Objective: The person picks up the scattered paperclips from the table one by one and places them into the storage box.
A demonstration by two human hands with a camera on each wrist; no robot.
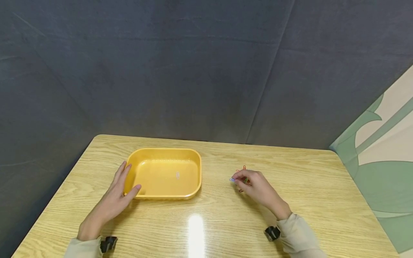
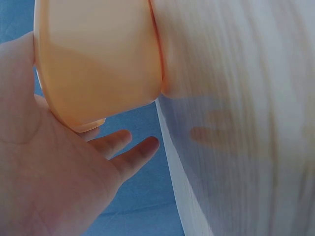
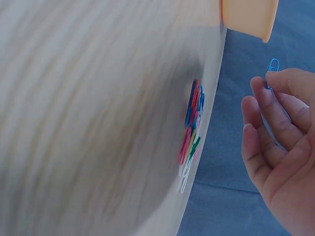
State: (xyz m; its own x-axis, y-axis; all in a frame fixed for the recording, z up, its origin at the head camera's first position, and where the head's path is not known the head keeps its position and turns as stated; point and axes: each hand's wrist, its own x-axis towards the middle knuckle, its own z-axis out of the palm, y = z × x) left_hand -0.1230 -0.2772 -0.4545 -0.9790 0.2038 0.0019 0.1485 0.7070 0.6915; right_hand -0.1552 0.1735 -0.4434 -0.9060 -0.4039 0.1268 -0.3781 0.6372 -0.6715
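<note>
A yellow plastic tray (image 1: pixel 161 196) stands on the left half of the table, with one pale paper clip (image 1: pixel 177 175) lying in it. Spread at the tray's left side, my left hand (image 1: pixel 113 200) touches its rim with thumb and fingers; the left wrist view shows the palm against the tray wall (image 2: pixel 98 64). Between thumb and forefinger, my right hand (image 1: pixel 256 188) pinches a blue paper clip (image 3: pixel 274 64), held above the table. Beneath that hand lies a small pile of coloured paper clips (image 3: pixel 192 132), red, blue, pink, green and white, partly hidden in the head view.
The wood-grain table (image 1: pixel 219 229) has rounded far corners. A dark cloth partition (image 1: pixel 180 71) rises along its back edge. At the right is a green and cream patterned surface (image 1: pixel 384 172).
</note>
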